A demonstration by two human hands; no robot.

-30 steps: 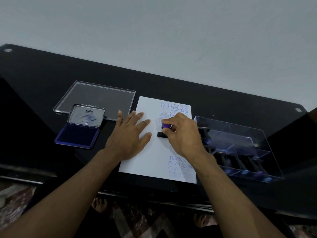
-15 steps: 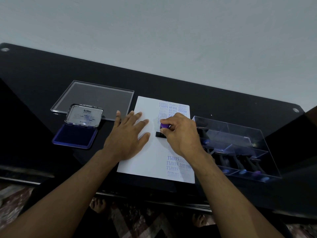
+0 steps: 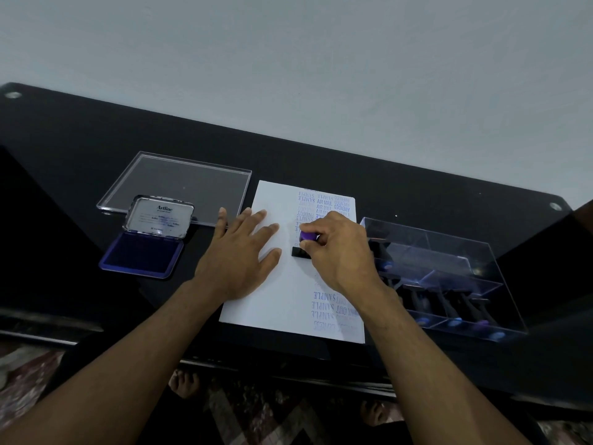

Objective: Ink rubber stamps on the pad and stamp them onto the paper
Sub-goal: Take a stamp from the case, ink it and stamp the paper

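Black glossy table [image 3: 353,162], grey wall [image 3: 288,59] behind.
L hand [image 3: 239,255] flat on paper [image 3: 282,293]; R hand [image 3: 340,252] grips stamp [image 3: 306,244] w/ curled fingers.

Very little moves in this last second. Your right hand [image 3: 340,252] shifts its grip on the stamp [image 3: 301,253] by a trace: the purple knob [image 3: 307,236] now shows a little fuller and rounder just past your fingertips [image 3: 321,228], where a second ago they covered more of it. The knob also sits a touch further towards your thumb side than before, so the stamp stands slightly differently on the paper [image 3: 276,303]. Your head drifts a hair to one side and back, and the whole view wobbles with it.
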